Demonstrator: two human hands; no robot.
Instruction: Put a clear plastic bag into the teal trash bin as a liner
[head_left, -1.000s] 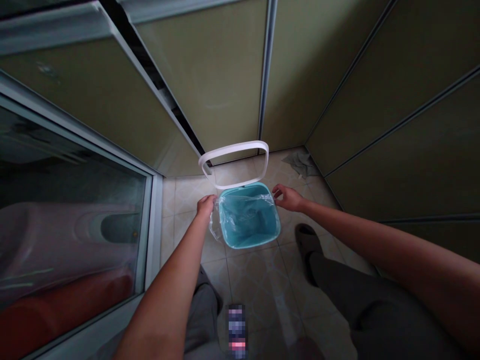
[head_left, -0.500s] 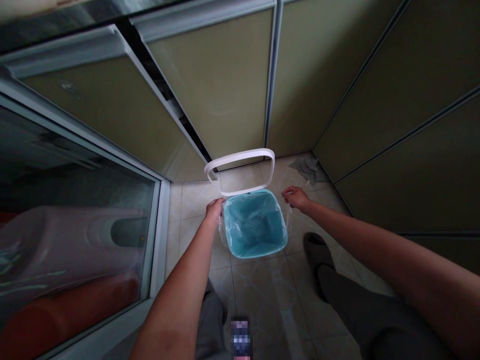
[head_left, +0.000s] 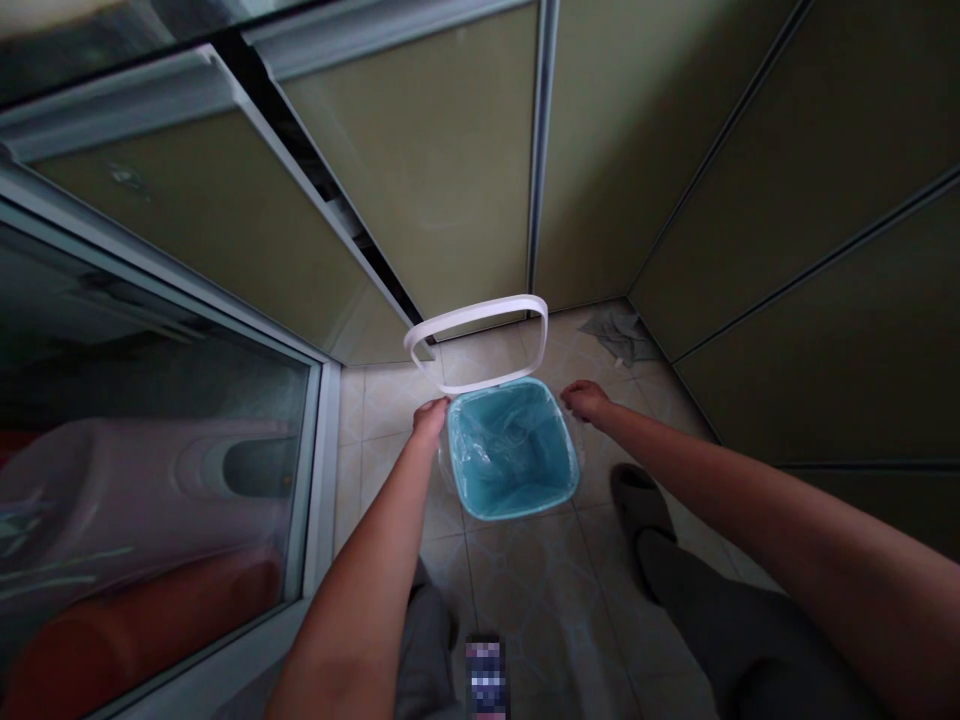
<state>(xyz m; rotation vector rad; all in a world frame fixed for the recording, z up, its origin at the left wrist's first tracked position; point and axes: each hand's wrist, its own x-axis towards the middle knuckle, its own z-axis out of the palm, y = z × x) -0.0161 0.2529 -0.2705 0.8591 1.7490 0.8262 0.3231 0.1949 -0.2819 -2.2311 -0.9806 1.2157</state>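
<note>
A teal trash bin (head_left: 517, 516) stands on the floor in front of me, lined with a clear plastic bag (head_left: 484, 455) whose edge hangs over the rim. Its white rim frame (head_left: 491, 383) is tipped up at the back. My left hand (head_left: 430, 416) is closed at the bin's left back corner, on the bag's edge beside the rim. On the other side, my right hand (head_left: 585, 401) is closed with fingertips pinched on the bag's thin edge near the right back corner. The fingertips of both hands are partly hidden.
Cabinet doors (head_left: 420, 170) rise behind the bin and to the right. A glass-paned door (head_left: 322, 480) with a light frame is at the left. A grey cloth (head_left: 619, 335) lies in the back corner. My slippered foot (head_left: 643, 500) is right of the bin.
My right hand has moved slightly down and inward toward the rim, drawing the bag's edge closer to the bin. My left hand stays at the left corner.
</note>
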